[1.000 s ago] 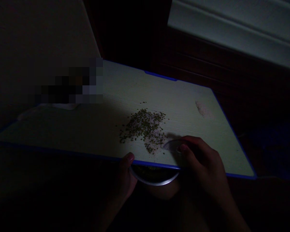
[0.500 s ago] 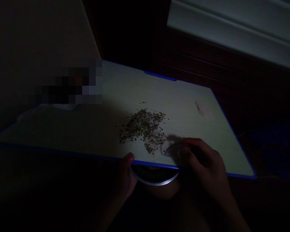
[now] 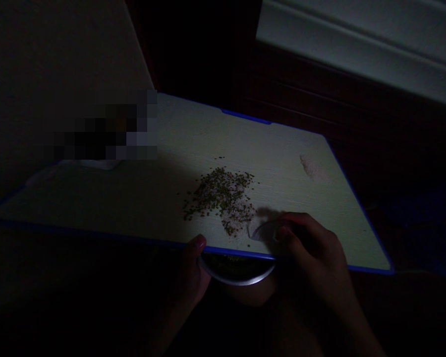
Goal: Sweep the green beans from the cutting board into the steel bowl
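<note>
A blue-edged white board (image 3: 134,198) carries a loose heap of small dark green beans or seeds (image 3: 219,191) mixed with pale grains (image 3: 238,208). My right hand (image 3: 315,243) is closed on a thin, pale, see-through curved piece (image 3: 262,229), its edge resting on the board just right of the heap. My left hand (image 3: 196,267) grips the near edge with its thumb on top; the other fingers are hidden below. Under that edge, between my hands, shows a metal-rimmed bowl (image 3: 241,283) with dim greenish contents.
A small patch of pale grains (image 3: 312,167) lies at the board's right side. Something whitish (image 3: 100,163) sits at the far left, partly covered by a blurred block. Behind stands a pale ridged panel (image 3: 357,44). The surroundings are very dark.
A single green bean has shifted from beside the curved piece toward the near edge of the board. Both hands stay almost where they were, and the picture is slightly darker.
</note>
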The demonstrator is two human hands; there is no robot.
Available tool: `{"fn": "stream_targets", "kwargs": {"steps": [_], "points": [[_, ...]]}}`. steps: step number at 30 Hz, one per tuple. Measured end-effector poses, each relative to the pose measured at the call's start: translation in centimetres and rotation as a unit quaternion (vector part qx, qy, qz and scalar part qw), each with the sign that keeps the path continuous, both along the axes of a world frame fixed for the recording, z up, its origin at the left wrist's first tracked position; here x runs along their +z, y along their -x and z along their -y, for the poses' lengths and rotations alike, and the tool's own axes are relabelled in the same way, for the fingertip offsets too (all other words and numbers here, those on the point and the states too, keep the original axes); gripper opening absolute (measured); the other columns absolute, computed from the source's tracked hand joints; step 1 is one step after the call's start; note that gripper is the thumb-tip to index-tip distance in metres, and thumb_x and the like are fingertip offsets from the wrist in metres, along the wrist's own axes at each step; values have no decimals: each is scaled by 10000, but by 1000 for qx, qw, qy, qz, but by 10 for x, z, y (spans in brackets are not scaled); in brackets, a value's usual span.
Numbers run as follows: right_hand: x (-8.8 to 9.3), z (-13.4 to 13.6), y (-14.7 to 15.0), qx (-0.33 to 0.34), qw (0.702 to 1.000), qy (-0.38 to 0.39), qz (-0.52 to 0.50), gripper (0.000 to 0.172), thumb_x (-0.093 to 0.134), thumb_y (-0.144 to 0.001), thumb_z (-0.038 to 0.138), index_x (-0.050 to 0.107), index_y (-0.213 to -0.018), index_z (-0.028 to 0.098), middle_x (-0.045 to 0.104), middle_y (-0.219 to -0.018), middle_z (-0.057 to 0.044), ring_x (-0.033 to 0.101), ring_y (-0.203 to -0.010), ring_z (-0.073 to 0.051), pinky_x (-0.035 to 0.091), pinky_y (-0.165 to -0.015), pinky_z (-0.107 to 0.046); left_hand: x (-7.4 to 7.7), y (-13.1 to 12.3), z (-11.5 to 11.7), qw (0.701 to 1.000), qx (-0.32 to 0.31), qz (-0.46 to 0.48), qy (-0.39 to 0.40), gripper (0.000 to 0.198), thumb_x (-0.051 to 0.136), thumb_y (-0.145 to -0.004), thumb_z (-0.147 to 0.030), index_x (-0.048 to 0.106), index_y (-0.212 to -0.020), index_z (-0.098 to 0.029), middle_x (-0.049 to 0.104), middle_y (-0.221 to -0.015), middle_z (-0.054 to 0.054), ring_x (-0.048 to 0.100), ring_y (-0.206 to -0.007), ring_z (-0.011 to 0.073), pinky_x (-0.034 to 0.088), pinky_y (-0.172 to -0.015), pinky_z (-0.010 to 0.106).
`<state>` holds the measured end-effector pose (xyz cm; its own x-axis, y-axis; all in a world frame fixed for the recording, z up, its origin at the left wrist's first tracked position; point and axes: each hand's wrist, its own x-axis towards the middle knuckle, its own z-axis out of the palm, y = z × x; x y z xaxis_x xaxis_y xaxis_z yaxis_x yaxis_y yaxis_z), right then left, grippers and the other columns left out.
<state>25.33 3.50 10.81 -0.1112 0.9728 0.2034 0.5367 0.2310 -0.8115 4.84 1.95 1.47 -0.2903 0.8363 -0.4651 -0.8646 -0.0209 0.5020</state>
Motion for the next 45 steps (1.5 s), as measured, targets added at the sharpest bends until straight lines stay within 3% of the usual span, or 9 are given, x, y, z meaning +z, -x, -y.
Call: {"fn": "stream_targets", "kwargs": {"steps": [3, 9, 12, 17, 22, 26, 32, 40, 45], "points": [[-1, 2, 0, 25, 1000, -15, 5, 150, 673, -986, 306, 747, -1113, 338, 787, -973, 29, 740, -873, -167, 604, -766, -304, -1, 1, 1, 1000, -17, -1, -14, 422, 861, -699, -278, 771, -1110, -303, 818, -857, 4, 639, -1345, 343, 457, -1211, 506], [1, 2, 2, 52, 999, 5, 15, 133, 662, -996, 310, 752, -1093, 323, 785, -1016, 2, 747, -916, -196, 605, -796, -360, -1, 0, 1, 999, 17, -19, -31, 583, 841, -733, -218, 713, -1292, -321, 803, -1236, -10, 641, -1343, 307, 471, -1203, 443], [3, 2, 2, 63, 998, 17, 14, 123, 652, -999, 306, 756, -1065, 315, 774, -973, 3, 743, -876, -194, 599, -778, -366, 0, -1, 1, 1000, 15, -20, -12, 629, 854, -695, -240, 715, -1303, -319, 809, -1218, 13, 675, -1294, 329, 483, -1195, 465], [4, 4, 1, 57, 998, 21, -1, 111, 667, -1004, 312, 751, -1074, 328, 765, -960, 19, 731, -867, -178, 580, -731, -330, -5, 1, 2, 1000, 11, -12, 6, 502, 729, -817, -218, 710, -1296, -368, 826, -1096, -33, 605, -1392, 257, 412, -1245, 413], [5, 4, 8, 116, 993, -17, 23, 133, 682, -985, 236, 766, -1066, 299, 740, -890, 21, 712, -817, -153, 565, -693, -296, -4, -1, 0, 1000, 22, -12, 14, 507, 751, -799, -207, 709, -1290, -328, 829, -1077, -18, 558, -1442, 264, 362, -1276, 423], [1, 1, 8, 50, 997, -40, 45, 140, 697, -984, 294, 767, -1104, 276, 809, -975, -5, 756, -852, -173, 603, -739, -309, 2, -2, 0, 1000, -4, -22, -12, 570, 812, -732, -263, 713, -1291, -323, 830, -1106, 17, 599, -1398, 338, 455, -1221, 487], [-5, -3, 1, -95, 995, -10, 34, 201, 685, -986, 413, 764, -1099, 267, 839, -1057, -41, 790, -923, -225, 626, -775, -364, 5, -2, 2, 999, 10, -42, -11, 648, 755, -779, -221, 643, -1384, -423, 782, -1292, -58, 607, -1392, 292, 473, -1210, 469], [7, -29, 14, -21, 998, -32, 42, 229, 627, -1020, 381, 741, -1171, 253, 817, -1129, -61, 759, -1027, -235, 598, -900, -409, 8, -2, -1, 1000, -4, -15, -12, 630, 808, -707, -248, 699, -1311, -388, 812, -1192, 4, 610, -1384, 352, 465, -1207, 544], [6, -23, 12, 8, 1000, 6, 16, 197, 649, -1017, 369, 759, -1150, 276, 811, -1092, -31, 753, -980, -207, 590, -868, -355, 6, -1, 0, 1000, -4, -9, -4, 667, 890, -632, -276, 718, -1274, -328, 832, -1088, 25, 626, -1357, 376, 447, -1218, 539]]}}
